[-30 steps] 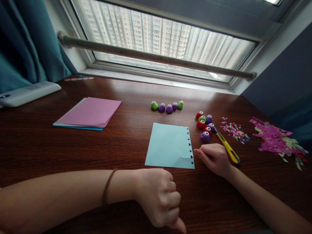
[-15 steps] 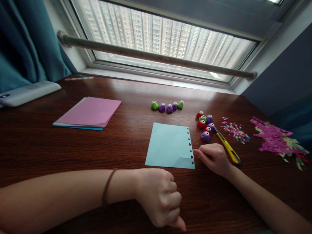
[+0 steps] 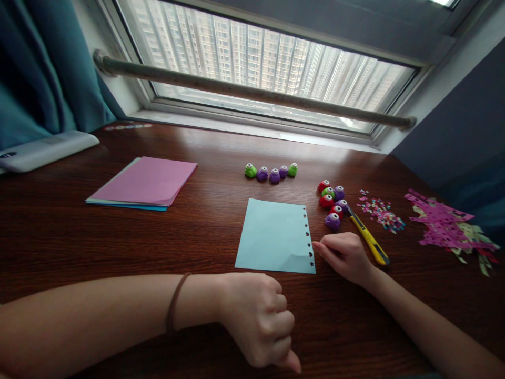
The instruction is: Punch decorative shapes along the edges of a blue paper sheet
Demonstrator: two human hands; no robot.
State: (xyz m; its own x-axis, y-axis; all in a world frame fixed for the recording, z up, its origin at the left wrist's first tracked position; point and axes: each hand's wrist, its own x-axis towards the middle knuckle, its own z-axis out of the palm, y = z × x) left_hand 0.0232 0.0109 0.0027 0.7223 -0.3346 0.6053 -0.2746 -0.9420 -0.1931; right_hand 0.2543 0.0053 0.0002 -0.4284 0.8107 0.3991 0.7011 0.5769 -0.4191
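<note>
While our right hand [image 3: 347, 258] pinches the light blue paper sheet [image 3: 274, 236] at its punched 3 o'clock edge, our left hand [image 3: 256, 318] rests fisted at 6 o'clock; looks flimsy, so we'd grip edges gently.

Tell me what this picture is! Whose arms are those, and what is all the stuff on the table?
A camera worn on a person's head looks down at their own two arms. The left hand is curled into a fist, holding nothing. The right hand rests at the edge of a light blue paper with little shapes punched along one side. On the wooden table also lie small colourful punches, a yellow knife, tiny paper bits, pink scraps and a stack of coloured paper. Behind is a window.
</note>
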